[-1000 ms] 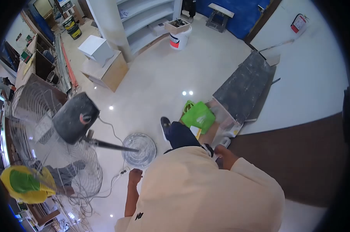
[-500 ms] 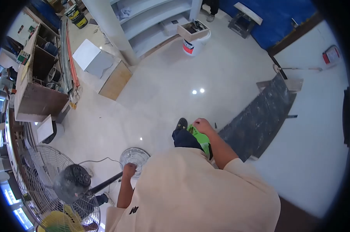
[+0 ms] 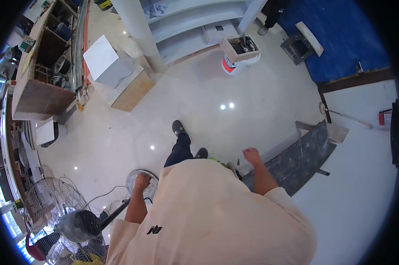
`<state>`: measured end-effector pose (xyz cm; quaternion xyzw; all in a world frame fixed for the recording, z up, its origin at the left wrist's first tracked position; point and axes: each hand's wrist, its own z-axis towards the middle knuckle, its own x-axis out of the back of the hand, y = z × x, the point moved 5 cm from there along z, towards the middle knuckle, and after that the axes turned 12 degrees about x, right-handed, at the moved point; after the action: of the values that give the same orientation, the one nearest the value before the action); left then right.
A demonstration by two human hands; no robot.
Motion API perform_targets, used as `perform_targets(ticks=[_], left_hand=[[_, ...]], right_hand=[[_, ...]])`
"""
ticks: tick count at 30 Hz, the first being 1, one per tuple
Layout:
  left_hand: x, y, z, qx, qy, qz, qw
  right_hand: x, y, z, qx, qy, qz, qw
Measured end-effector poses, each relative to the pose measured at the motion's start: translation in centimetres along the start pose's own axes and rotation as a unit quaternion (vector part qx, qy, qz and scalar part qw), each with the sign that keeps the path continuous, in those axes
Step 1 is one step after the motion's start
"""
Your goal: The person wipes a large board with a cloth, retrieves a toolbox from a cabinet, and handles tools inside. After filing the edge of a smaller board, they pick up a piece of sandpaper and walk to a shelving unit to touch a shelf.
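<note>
My left hand [image 3: 142, 181] is loosely curled and overlaps the round base [image 3: 152, 191] of a standing fan. The fan's dark pole [image 3: 115, 215] runs behind my left forearm toward its motor head [image 3: 79, 226] and wire cage. On the other side, my right hand [image 3: 251, 155] is closed with bent fingers, held out in front of my hip over the pale floor. No object shows in either hand. A bit of green cloth [image 3: 212, 159] peeks out at my waist. Below my right forearm lies a long dark, scuffed board [image 3: 292, 154].
Ahead, a wooden box of tools [image 3: 240, 47] sits on a white bucket [image 3: 233, 66] by white shelving [image 3: 195, 26]. White and wooden boxes [image 3: 133, 90] stand ahead to the left, near a wooden cabinet [image 3: 43, 101]. A person's leg [image 3: 272, 17] shows at the back.
My right hand has moved away from the green cloth, out to the right. One foot has stepped forward. The view has shifted, and the person in yellow behind the fan is mostly out of sight.
</note>
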<state>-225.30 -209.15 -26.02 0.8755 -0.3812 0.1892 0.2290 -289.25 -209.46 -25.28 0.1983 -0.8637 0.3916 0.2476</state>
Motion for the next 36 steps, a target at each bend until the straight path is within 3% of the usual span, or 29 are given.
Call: perform_targets(ticks=[1, 2, 3, 4, 5, 7, 9, 10, 12, 14, 17, 21, 24, 25, 26, 28, 31, 32, 36], left_hand=[[0.3, 0.7, 1.4, -0.093, 0.007, 0.166, 0.982], [0.4, 1.0, 2.7, -0.184, 0.013, 0.327, 0.927], [0.6, 1.1, 4.0, -0.268, 0.02, 0.475, 0.838], [1.5, -1.8, 8.1, -0.022, -0.034, 0.154, 0.987], [2.5, 0.3, 8.4, -0.083, -0.018, 0.268, 0.96], [5.6, 5.3, 10.6, -0.199, 0.022, 0.478, 0.855], [9.5, 9.4, 13.9, -0.198, 0.087, 0.369, 0.904], [11.6, 9.9, 15.9, -0.102, 0.089, 0.017, 0.991], [16.1, 16.8, 13.1, -0.05, 0.091, -0.11, 0.989], [19.2, 21.9, 11.5, -0.089, 0.103, -0.178, 0.974], [20.6, 24.6, 10.9, -0.095, 0.132, -0.22, 0.962], [16.4, 19.8, 12.5, -0.029, 0.151, -0.229, 0.961], [9.5, 12.4, 14.2, 0.04, 0.073, -0.091, 0.992], [8.3, 13.9, 11.8, -0.16, 0.089, 0.287, 0.94], [6.7, 13.2, 10.7, -0.182, 0.054, 0.385, 0.903], [5.3, 10.9, 9.1, -0.175, 0.06, 0.266, 0.946], [7.1, 12.8, 5.5, -0.006, 0.093, 0.09, 0.992], [7.2, 12.1, 5.6, 0.133, 0.086, -0.098, 0.983], [8.3, 13.9, 7.8, 0.111, 0.09, -0.224, 0.964]], right_hand=[[0.0, -1.8, 0.5, -0.016, 0.006, 0.047, 0.999], [-0.1, -2.8, 1.3, -0.013, 0.004, 0.045, 0.999], [-0.2, -3.9, 2.0, -0.011, 0.002, 0.043, 0.999], [0.0, -5.1, 2.9, -0.006, 0.0, 0.04, 0.999], [0.2, -5.7, 3.6, 0.014, -0.009, 0.019, 1.0], [0.8, -7.1, 5.5, 0.058, -0.027, -0.023, 0.998], [2.1, -8.8, 7.1, 0.007, 0.001, 0.025, 1.0], [2.5, -9.0, 7.2, -0.024, 0.011, 0.047, 0.999], [3.0, -9.3, 7.8, -0.062, 0.024, 0.084, 0.994], [3.1, -10.1, 9.3, -0.068, 0.001, 0.084, 0.994], [3.4, -12.6, 11.1, -0.043, -0.05, 0.018, 0.998], [4.8, -14.7, 16.3, 0.028, -0.079, -0.029, 0.996], [5.9, -16.7, 19.6, 0.05, -0.071, -0.039, 0.995], [6.5, -17.3, 20.7, 0.051, -0.059, -0.034, 0.996], [6.8, -17.9, 21.7, 0.056, -0.055, -0.019, 0.997], [7.1, -19.1, 23.6, 0.066, -0.044, 0.01, 0.997], [6.8, -20.2, 25.3, 0.082, -0.054, 0.028, 0.995], [6.6, -20.2, 25.3, 0.068, -0.065, 0.024, 0.995], [6.2, -21.0, 25.4, 0.041, -0.088, -0.002, 0.995]])
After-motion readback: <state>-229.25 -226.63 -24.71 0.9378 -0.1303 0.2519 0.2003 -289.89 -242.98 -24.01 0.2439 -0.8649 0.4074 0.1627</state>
